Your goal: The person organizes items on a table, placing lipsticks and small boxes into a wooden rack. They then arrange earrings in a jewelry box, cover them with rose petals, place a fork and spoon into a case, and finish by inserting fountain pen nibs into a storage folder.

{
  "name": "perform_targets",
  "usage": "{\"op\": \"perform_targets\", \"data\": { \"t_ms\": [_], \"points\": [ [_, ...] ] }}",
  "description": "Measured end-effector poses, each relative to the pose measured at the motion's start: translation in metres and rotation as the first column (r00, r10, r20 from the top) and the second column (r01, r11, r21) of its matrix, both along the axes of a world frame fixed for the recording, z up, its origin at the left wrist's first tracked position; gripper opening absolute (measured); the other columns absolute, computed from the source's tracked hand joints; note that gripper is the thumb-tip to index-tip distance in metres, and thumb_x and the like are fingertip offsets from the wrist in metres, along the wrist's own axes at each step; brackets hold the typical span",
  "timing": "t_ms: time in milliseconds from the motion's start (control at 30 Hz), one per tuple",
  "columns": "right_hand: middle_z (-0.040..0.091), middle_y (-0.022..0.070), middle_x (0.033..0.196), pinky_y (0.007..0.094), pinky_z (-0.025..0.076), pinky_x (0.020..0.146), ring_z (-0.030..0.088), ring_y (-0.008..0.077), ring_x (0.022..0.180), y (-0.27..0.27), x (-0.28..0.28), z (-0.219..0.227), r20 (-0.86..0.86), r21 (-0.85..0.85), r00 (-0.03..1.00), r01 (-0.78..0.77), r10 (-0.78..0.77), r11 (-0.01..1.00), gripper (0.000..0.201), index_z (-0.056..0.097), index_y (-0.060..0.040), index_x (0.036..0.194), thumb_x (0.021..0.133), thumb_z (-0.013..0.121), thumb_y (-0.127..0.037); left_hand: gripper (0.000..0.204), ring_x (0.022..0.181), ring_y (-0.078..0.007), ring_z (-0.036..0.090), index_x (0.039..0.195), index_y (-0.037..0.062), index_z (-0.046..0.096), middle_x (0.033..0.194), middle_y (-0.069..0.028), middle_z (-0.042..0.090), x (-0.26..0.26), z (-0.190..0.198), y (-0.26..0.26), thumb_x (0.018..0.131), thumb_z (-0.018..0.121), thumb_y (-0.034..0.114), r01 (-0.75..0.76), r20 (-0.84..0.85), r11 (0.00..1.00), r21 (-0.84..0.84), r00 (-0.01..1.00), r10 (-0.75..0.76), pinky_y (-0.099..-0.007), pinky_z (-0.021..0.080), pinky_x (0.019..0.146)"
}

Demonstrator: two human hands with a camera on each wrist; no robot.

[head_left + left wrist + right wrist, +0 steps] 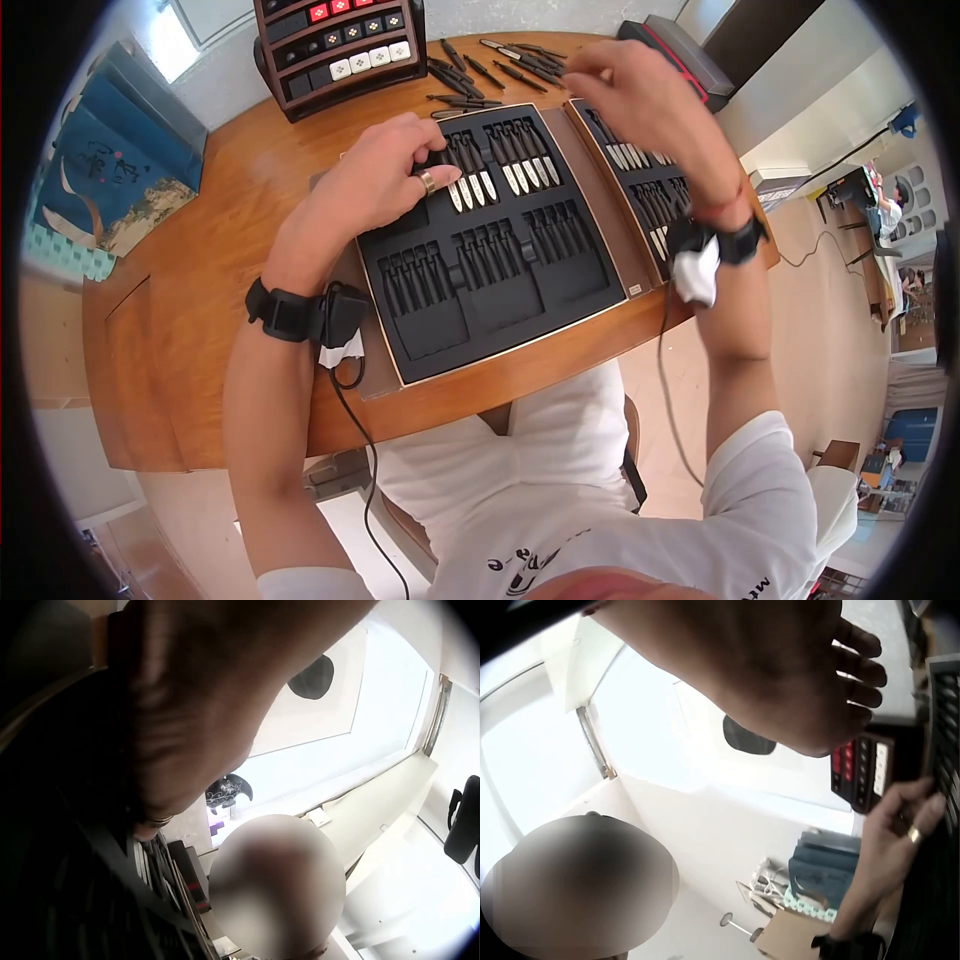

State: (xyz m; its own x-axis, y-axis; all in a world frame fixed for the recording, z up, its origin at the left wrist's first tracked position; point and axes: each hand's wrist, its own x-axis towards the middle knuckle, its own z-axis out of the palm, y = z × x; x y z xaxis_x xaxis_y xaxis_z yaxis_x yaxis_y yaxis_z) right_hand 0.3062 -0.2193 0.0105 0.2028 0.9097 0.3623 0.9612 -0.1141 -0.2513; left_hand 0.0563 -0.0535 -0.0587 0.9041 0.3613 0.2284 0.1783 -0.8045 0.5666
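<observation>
On the table lies a large dark case (490, 335) with moulded slots. Its upper compartments hold rows of slim black tools with white pointed ends (522, 160); the lower slots show dark ridged shapes. My left hand (375, 180), with a ring, is over the upper left compartment, thumb and index finger right at the leftmost tools; whether they pinch one I cannot tell. My right hand (645, 105) is raised over the far end of the narrower right section (630, 180), which holds more such tools. Its fingers are loosely bent, with nothing showing in them.
Loose dark slim tools (520, 75) lie scattered behind the case. A dark wooden tiered rack (340, 45) with red, black and white blocks stands at the back left. A blue bag (110, 150) is at the left, a dark box with a red stripe (685, 60) at the back right.
</observation>
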Motion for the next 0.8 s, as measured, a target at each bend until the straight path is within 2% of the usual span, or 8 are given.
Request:
{"op": "perform_targets", "data": {
  "t_ms": [200, 300, 367, 500, 633, 700, 733, 800],
  "points": [
    [0.073, 0.0258, 0.097, 0.0475, 0.055, 0.082, 0.072, 0.0429, 0.094, 0.04, 0.154, -0.045, 0.291, -0.322, 0.945, 0.242, -0.147, 0.915, 0.035, 0.073, 0.0068, 0.103, 0.093, 0.07, -0.027, 0.032, 0.082, -0.0294, 0.057, 0.102, -0.0013, 0.066, 0.089, -0.0113, 0.059, 0.0, 0.003, -0.002, 0.092, 0.084, 0.023, -0.017, -0.019, 0.999, -0.028, 1.0, 0.016, -0.0416, 0.048, 0.074],
    [0.072, 0.0298, 0.094, 0.0494, 0.055, 0.08, 0.071, 0.0472, 0.09, 0.039, 0.153, -0.052, 0.218, -0.29, 0.956, 0.256, -0.197, 0.922, 0.036, 0.071, 0.0093, 0.097, 0.088, 0.071, -0.026, 0.032, 0.082, -0.0291, 0.057, 0.102, -0.0011, 0.066, 0.089, -0.0112, 0.058, 0.0, 0.0, 0.0, 0.092, 0.084, 0.023, -0.008, -0.017, 0.999, -0.033, 1.0, 0.008, -0.0413, 0.048, 0.074],
    [0.071, 0.0317, 0.091, 0.0502, 0.055, 0.079, 0.071, 0.0483, 0.088, 0.046, 0.152, -0.047, 0.221, -0.344, 0.959, 0.245, -0.176, 0.906, 0.035, 0.071, 0.0102, 0.094, 0.088, 0.07, -0.024, 0.032, 0.07, -0.0153, 0.049, 0.108, 0.0001, 0.069, 0.088, -0.0036, 0.055, 0.001, -0.005, 0.002, 0.091, 0.087, 0.02, 0.004, 0.022, 1.0, 0.017, 1.0, -0.005, -0.0327, 0.044, 0.064],
    [0.074, 0.0341, 0.107, 0.051, 0.06, 0.087, 0.074, 0.0491, 0.103, 0.051, 0.143, -0.036, 0.284, -0.483, 0.947, 0.278, -0.152, 0.83, 0.042, 0.075, 0.0085, 0.107, 0.087, 0.075, -0.028, 0.032, 0.07, -0.0155, 0.048, 0.108, 0.0001, 0.069, 0.088, -0.0035, 0.055, 0.002, -0.006, 0.001, 0.091, 0.086, 0.02, -0.005, 0.021, 0.999, 0.042, 1.0, 0.004, -0.0331, 0.044, 0.064],
    [0.075, 0.0332, 0.102, 0.0512, 0.059, 0.081, 0.074, 0.0493, 0.096, 0.049, 0.151, -0.043, 0.26, -0.413, 0.955, 0.244, -0.144, 0.877, 0.039, 0.075, 0.009, 0.105, 0.088, 0.073, -0.027, 0.031, 0.076, -0.0216, 0.052, 0.107, 0.0002, 0.068, 0.089, -0.0068, 0.056, 0.0, -0.001, 0.001, 0.092, 0.085, 0.021, -0.007, 0.022, 1.0, -0.018, 1.0, 0.007, -0.0369, 0.046, 0.068],
    [0.061, 0.0217, 0.07, 0.0433, 0.05, 0.063, 0.063, 0.0295, 0.063, 0.042, 0.147, -0.041, 0.081, -0.282, 0.993, 0.108, -0.088, 0.953, 0.037, 0.063, 0.0129, 0.084, 0.091, 0.069, -0.023, 0.03, 0.082, -0.0274, 0.056, 0.105, 0.0002, 0.066, 0.09, -0.01, 0.058, -0.002, 0.002, 0.0, 0.093, 0.083, 0.022, -0.012, -0.012, 0.999, -0.049, 1.0, 0.011, -0.0404, 0.048, 0.072],
    [0.061, 0.0217, 0.07, 0.0433, 0.05, 0.063, 0.063, 0.0295, 0.063, 0.038, 0.137, -0.039, 0.083, -0.283, 0.993, 0.105, -0.084, 0.953, 0.037, 0.063, 0.0129, 0.084, 0.091, 0.069, -0.023, 0.027, 0.08, -0.0244, 0.056, 0.105, 0.0005, 0.067, 0.089, -0.0085, 0.059, -0.003, 0.002, 0.0, 0.094, 0.082, 0.02, -0.012, -0.011, 0.999, -0.051, 1.0, 0.011, -0.0381, 0.048, 0.072],
    [0.061, 0.0076, 0.07, 0.0328, 0.044, 0.058, 0.054, 0.013, 0.063, 0.029, 0.104, -0.034, -0.17, -0.054, 0.984, -0.073, 0.062, 0.996, 0.031, 0.065, 0.0057, 0.086, 0.098, 0.068, -0.023, 0.024, 0.079, -0.0213, 0.056, 0.105, 0.0009, 0.068, 0.087, -0.007, 0.059, -0.003, 0.001, 0.002, 0.095, 0.081, 0.018, -0.015, -0.006, 0.998, -0.055, 1.0, 0.015, -0.0358, 0.048, 0.071]
  ]
}}
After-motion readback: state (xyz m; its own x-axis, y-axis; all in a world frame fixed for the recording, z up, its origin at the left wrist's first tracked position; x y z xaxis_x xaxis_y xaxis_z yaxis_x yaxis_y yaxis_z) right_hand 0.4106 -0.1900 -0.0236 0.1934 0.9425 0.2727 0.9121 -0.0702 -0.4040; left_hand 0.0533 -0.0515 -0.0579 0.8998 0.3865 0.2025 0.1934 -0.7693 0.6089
